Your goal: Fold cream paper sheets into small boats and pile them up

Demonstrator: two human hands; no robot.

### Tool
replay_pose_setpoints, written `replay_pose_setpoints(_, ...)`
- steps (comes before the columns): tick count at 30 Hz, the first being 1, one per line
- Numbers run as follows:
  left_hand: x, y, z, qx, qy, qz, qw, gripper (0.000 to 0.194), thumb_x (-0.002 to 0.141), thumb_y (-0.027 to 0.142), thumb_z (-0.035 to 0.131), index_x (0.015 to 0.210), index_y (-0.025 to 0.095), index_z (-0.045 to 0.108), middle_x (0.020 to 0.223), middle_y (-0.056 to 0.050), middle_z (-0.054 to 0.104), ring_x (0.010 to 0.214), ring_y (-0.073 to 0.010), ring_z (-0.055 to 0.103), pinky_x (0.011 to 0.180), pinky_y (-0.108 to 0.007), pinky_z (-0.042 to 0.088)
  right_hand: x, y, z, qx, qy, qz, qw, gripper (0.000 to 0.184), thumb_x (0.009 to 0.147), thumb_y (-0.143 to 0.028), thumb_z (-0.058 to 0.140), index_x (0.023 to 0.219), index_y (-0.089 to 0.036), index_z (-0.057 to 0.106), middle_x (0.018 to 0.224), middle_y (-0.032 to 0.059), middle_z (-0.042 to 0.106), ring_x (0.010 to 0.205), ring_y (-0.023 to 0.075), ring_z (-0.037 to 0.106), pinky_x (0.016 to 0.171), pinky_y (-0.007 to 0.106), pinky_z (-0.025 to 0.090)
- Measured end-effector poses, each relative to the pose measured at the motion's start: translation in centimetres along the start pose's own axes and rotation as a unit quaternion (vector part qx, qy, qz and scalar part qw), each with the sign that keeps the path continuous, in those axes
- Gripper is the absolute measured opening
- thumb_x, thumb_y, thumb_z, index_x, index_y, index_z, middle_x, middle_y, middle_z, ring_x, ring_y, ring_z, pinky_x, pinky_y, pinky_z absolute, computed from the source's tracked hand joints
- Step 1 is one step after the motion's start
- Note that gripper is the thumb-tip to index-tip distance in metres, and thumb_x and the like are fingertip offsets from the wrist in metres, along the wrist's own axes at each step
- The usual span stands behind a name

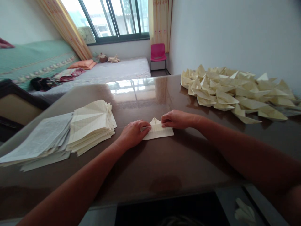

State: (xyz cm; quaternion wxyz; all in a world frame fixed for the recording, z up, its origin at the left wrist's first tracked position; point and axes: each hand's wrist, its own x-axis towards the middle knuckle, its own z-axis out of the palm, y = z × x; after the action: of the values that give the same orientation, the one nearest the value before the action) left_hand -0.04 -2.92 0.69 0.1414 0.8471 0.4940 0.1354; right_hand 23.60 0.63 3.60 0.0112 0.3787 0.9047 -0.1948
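Observation:
A partly folded sheet of cream paper lies flat on the brown table, with a pointed peak at its far side and a straight band along its near edge. My left hand grips the paper's left end, thumb on top and fingers bent. At the right end my right hand pinches the paper near the base of the peak, its fingers curled. Parts of the paper are covered by both hands.
Left of my hands sit a stack of creased cream sheets and a pile of printed pages. Many folded paper boats crowd the right side of the glossy table. Beyond are a bed and a pink chair.

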Motion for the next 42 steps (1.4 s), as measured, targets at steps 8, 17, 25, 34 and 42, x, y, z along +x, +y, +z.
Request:
replay_pose_setpoints(8,-0.3,0.6,-0.1,0.077,0.001,-0.040,0.996,0.027,0.090,0.042,0.041,0.101,0.026,0.061,0.100,-0.001,0.067,0.086,-0.0200,0.062,0.071,-0.029,0.044,0.0,-0.3,0.1,-0.072,-0.013,0.058,0.996,0.028,0.087,-0.045,0.047,0.095,-0.023,0.064,0.089,0.0041,0.069,0.075,0.0157,0.059,0.057,0.023,0.030)
replay_pose_setpoints(17,-1.0,1.1,0.0,0.220,0.048,0.007,0.974,0.031,0.094,0.029,0.039,0.121,0.028,0.054,0.105,-0.005,0.061,0.102,-0.0230,0.053,0.076,-0.032,0.048,0.0,-0.8,0.2,-0.120,-0.015,0.086,0.989,0.032,0.088,-0.047,0.044,0.100,-0.024,0.063,0.094,0.0067,0.070,0.080,0.0201,0.063,0.055,0.025,0.029)
replay_pose_setpoints(25,-1.5,2.1,0.1,0.202,-0.006,0.196,0.960,0.037,0.095,0.017,0.035,0.127,0.021,0.053,0.111,-0.007,0.059,0.103,-0.0204,0.049,0.088,-0.033,0.047,0.0,-0.9,0.2,-0.128,-0.007,0.078,0.989,0.030,0.088,-0.045,0.046,0.102,-0.024,0.062,0.097,0.0071,0.070,0.082,0.0200,0.063,0.059,0.025,0.033)
replay_pose_setpoints(34,-1.8,3.1,0.3,0.264,-0.040,0.165,0.950,0.038,0.094,0.019,0.041,0.131,0.021,0.048,0.116,-0.008,0.057,0.105,-0.0216,0.051,0.089,-0.035,0.048,-0.7,-2.1,-0.2,-0.156,0.072,0.029,0.985,0.022,0.087,-0.036,0.054,0.100,-0.022,0.063,0.103,0.0079,0.067,0.092,0.0200,0.062,0.064,0.024,0.035)
replay_pose_setpoints(42,-1.9,3.3,0.3,0.285,-0.038,0.165,0.944,0.036,0.094,0.018,0.041,0.128,0.020,0.050,0.119,-0.008,0.056,0.106,-0.0218,0.051,0.084,-0.034,0.049,-0.6,-3.1,0.9,-0.112,0.030,-0.052,0.992,0.025,0.090,-0.030,0.044,0.098,-0.018,0.066,0.091,0.0095,0.070,0.081,0.0199,0.064,0.064,0.026,0.035)
